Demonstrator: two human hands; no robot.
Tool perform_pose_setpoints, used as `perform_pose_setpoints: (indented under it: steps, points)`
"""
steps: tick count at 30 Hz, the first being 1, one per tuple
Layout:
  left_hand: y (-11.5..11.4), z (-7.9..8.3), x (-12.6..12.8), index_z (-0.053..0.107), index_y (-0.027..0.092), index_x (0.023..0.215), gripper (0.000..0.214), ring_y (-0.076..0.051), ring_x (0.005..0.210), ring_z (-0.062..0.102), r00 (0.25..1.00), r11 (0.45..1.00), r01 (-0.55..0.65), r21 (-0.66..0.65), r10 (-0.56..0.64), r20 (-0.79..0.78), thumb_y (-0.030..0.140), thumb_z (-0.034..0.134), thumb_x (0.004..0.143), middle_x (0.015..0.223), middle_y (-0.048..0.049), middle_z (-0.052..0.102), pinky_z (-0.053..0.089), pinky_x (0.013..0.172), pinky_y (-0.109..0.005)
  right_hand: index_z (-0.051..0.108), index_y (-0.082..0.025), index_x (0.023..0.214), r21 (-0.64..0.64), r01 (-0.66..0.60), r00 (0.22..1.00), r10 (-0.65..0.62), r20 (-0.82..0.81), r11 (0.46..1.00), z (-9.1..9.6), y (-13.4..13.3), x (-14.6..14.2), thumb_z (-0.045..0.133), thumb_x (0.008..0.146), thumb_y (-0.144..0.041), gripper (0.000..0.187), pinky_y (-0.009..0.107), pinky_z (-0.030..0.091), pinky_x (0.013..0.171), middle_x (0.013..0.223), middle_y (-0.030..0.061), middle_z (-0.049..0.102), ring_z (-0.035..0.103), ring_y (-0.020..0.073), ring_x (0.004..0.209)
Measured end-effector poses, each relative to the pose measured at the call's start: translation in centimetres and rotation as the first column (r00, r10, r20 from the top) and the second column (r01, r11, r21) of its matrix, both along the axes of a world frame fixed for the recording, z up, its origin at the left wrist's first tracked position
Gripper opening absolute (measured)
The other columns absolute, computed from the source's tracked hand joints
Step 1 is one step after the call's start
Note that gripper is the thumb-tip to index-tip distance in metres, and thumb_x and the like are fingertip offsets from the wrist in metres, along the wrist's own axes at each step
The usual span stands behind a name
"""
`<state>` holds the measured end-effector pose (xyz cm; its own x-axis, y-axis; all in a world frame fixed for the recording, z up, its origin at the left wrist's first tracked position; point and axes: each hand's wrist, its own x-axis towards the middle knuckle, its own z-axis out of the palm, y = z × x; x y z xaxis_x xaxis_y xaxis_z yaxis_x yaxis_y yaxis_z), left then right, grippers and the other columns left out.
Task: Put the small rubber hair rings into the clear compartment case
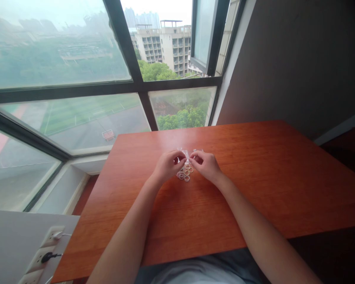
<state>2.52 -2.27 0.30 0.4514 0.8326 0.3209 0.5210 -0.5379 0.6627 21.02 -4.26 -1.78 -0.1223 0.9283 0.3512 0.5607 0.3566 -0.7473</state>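
My left hand (169, 163) is closed in a pinch, thumb against fingers, above the middle of the table. Facing it, my right hand (206, 163) makes a similar pinch, its fingertips a short gap from the left ones. Something small and whitish shows between the two sets of fingertips, too small to name. Just below them lie several small pale rings (187, 178), some overlapping, partly covered by my left hand. Behind the fingers is some clear, shiny plastic (182, 151), perhaps a bag; its shape is mostly hidden.
The reddish-brown wooden table (269, 177) reaches to a dark-framed window (142, 85), with one pane swung outward. A grey wall (284, 71) stands at the right. At lower left, wall sockets (41, 254) hold a white plug and a black plug (49, 257).
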Motion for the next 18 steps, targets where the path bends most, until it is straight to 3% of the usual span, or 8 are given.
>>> perform_pose_setpoints:
  steps: [4, 8, 10, 18]
  points:
    - [0.5, -0.3, -0.6, 0.064, 0.017, 0.077, 0.013, -0.011, 0.06, 0.051, 0.993, 0.992, -0.117, 0.045, 0.115, 0.038, 0.026, 0.056, 0.081, 0.069, -0.0018, 0.063, 0.041, 0.058, -0.022, 0.067, -0.02, 0.082, -0.019, 0.01, 1.0, -0.009, 0.018, 1.0, 0.0, 0.0, 0.0, 0.059, 0.081, -0.03, 0.012, 0.022, 0.04, 0.058, 0.061, -0.0028, 0.06, 0.051, 0.0108, 0.054]
    - [1.5, -0.8, -2.1, 0.064, 0.017, 0.079, 0.017, -0.011, 0.059, 0.051, 0.926, 0.938, -0.345, 0.026, 0.337, 0.169, 0.032, 0.056, 0.082, 0.071, -0.0017, 0.064, 0.041, 0.056, -0.022, 0.066, -0.021, 0.082, -0.037, 0.004, 0.999, -0.003, 0.035, 0.999, -0.1, 0.1, 0.0, 0.059, 0.081, -0.028, 0.011, 0.022, 0.039, 0.059, 0.062, -0.0031, 0.061, 0.053, 0.011, 0.056]
    - [1.9, -1.0, -2.8, 0.063, 0.016, 0.077, 0.019, -0.01, 0.057, 0.05, 0.895, 0.914, -0.406, -0.01, 0.399, 0.2, 0.034, 0.058, 0.081, 0.069, -0.0013, 0.063, 0.041, 0.054, -0.022, 0.066, -0.021, 0.082, -0.049, -0.009, 0.999, 0.011, 0.042, 0.999, -0.2, 0.1, -0.1, 0.058, 0.081, -0.027, 0.01, 0.022, 0.039, 0.059, 0.063, -0.0029, 0.063, 0.055, 0.0112, 0.057]
    - [2.1, -2.1, -2.6, 0.064, 0.016, 0.08, 0.021, -0.011, 0.059, 0.051, 0.893, 0.918, -0.394, -0.047, 0.394, 0.217, 0.036, 0.058, 0.082, 0.069, -0.0012, 0.063, 0.041, 0.055, -0.021, 0.067, -0.021, 0.082, -0.075, -0.014, 0.997, 0.02, 0.074, 0.997, -0.4, 0.2, -0.2, 0.06, 0.08, -0.026, 0.009, 0.022, 0.04, 0.06, 0.065, -0.0026, 0.064, 0.057, 0.0115, 0.059]
